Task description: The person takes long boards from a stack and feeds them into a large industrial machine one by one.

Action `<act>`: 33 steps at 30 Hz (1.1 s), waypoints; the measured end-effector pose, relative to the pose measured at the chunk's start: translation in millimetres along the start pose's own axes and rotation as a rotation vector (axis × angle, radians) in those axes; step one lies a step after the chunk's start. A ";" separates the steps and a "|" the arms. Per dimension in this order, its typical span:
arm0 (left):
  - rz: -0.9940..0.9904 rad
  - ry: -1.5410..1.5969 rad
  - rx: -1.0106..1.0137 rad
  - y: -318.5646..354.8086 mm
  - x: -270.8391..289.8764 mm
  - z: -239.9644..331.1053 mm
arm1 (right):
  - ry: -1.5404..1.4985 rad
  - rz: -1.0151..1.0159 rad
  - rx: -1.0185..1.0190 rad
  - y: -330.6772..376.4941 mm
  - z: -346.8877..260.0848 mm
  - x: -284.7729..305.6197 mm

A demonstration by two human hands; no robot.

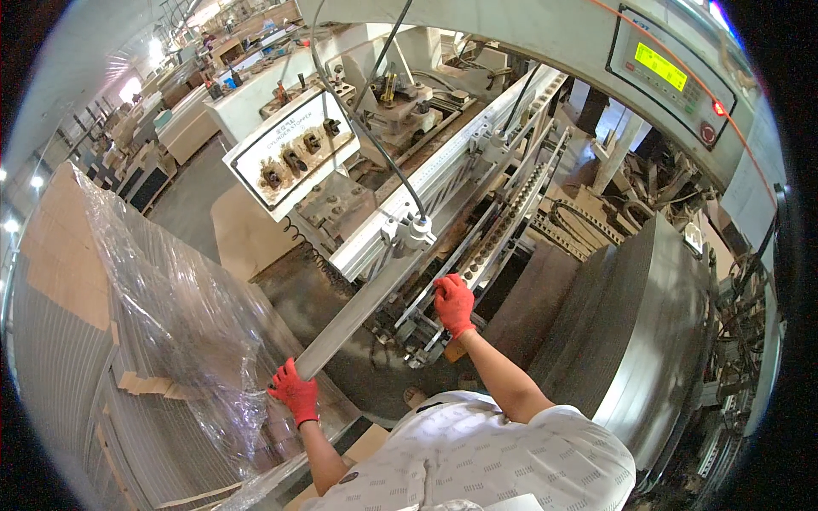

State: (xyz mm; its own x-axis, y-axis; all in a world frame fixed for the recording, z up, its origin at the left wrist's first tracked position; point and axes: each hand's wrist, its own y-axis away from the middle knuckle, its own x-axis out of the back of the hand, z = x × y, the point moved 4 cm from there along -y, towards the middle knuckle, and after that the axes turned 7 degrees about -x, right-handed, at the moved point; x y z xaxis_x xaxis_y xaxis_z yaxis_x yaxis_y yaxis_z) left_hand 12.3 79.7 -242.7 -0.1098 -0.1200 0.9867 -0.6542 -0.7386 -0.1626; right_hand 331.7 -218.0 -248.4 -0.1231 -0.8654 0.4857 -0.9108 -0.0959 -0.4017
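Two red-gloved hands fed a long grey strip [358, 311] into the machine [443, 170], left hand [294, 393] closed around its near end beside the wrapped stack [170, 324], right hand [453, 303] gripping the rail [498, 238]; sliding it straight likely needed steady alignment.

Head-worn fisheye, steeply downward over machine [443, 179]

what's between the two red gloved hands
In the head view, the long grey panel strip runs up from the left hand toward the machine; between it and the right hand lies the machine's metal guide rail.
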 end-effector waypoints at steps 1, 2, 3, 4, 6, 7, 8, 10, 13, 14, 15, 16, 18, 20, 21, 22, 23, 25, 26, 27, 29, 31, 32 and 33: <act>0.015 0.008 -0.008 0.0 0.7 0.9 | -0.004 0.000 0.027 -0.2 -1.2 0.3; 0.027 0.024 -0.021 0.1 0.8 1.9 | -0.009 -0.010 0.014 -0.2 -0.6 0.4; 0.029 0.015 -0.016 0.1 0.5 2.1 | -0.015 -0.018 -0.024 -0.6 1.0 0.6; 0.015 -0.003 -0.008 0.3 -0.5 1.8 | -0.013 -0.020 0.000 -0.7 0.1 1.0; 0.002 -0.022 0.001 0.2 -2.1 0.8 | -0.057 -0.016 -0.011 -1.4 0.7 2.2; 0.003 -0.017 -0.009 -0.1 -2.5 0.7 | -0.054 -0.010 0.016 -1.6 -0.3 2.7; 0.014 -0.005 -0.029 -0.5 -2.3 1.1 | -0.050 0.002 0.033 -2.1 -0.9 3.5; 0.018 -0.025 -0.030 -1.0 -2.2 0.6 | -0.045 0.018 0.048 -3.0 -1.5 4.5; 0.011 -0.027 -0.034 -0.9 -2.4 0.8 | -0.047 0.017 0.034 -3.7 -0.9 5.1; 0.012 -0.006 -0.042 -0.6 -2.6 1.2 | -0.059 0.023 0.039 -3.6 -1.1 5.6; -0.004 -0.020 -0.026 0.0 -3.4 0.4 | -0.073 0.021 0.009 -3.6 0.1 6.0; -0.011 -0.045 -0.021 0.5 -3.9 -0.1 | -0.055 0.025 0.014 -3.4 -0.2 6.4; -0.018 -0.072 -0.017 1.2 -5.0 -1.6 | -0.060 0.023 0.042 -3.1 -1.5 7.2; 0.004 -0.019 -0.040 1.5 -5.5 -2.8 | -0.073 0.002 0.001 -3.4 -0.1 7.0; 0.022 -0.046 -0.038 1.7 -4.9 -4.0 | -0.078 0.008 0.037 -3.2 -1.7 7.5; 0.011 -0.034 -0.038 1.9 -5.5 -4.9 | -0.070 0.015 0.038 -3.2 -2.0 7.8; 0.013 -0.009 -0.052 2.1 -5.3 -5.2 | -0.056 0.007 0.002 -3.1 -0.9 7.5; 0.045 0.009 -0.068 2.9 -2.5 -5.1 | -0.046 0.019 0.054 -2.2 -3.0 8.0; 0.087 0.045 -0.100 3.3 0.4 -3.9 | -0.020 0.016 0.031 -1.9 -1.9 7.6; 0.093 0.041 -0.098 3.7 2.2 -4.1 | -0.029 0.018 0.071 -1.2 -3.1 7.5; 0.057 0.082 -0.084 3.8 3.0 -5.0 | -0.046 -0.002 0.025 -1.1 0.5 5.6; 0.042 0.085 -0.071 2.5 2.2 -8.0 | -0.025 -0.018 0.049 -1.5 1.5 2.2; 0.034 0.123 -0.095 1.3 -0.1 -9.3 | -0.043 0.025 0.042 -2.1 2.5 1.7; 0.025 0.108 -0.080 -0.1 -4.1 -13.0 | -0.062 0.059 0.000 -2.4 4.4 0.0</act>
State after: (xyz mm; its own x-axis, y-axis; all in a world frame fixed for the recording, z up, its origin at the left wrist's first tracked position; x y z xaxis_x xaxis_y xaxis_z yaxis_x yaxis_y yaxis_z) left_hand 3.1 88.9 -246.8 -0.2042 -0.0627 0.9769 -0.7076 -0.6801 -0.1915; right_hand 335.6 -219.9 -250.9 -0.1519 -0.8981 0.4126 -0.9026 -0.0441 -0.4282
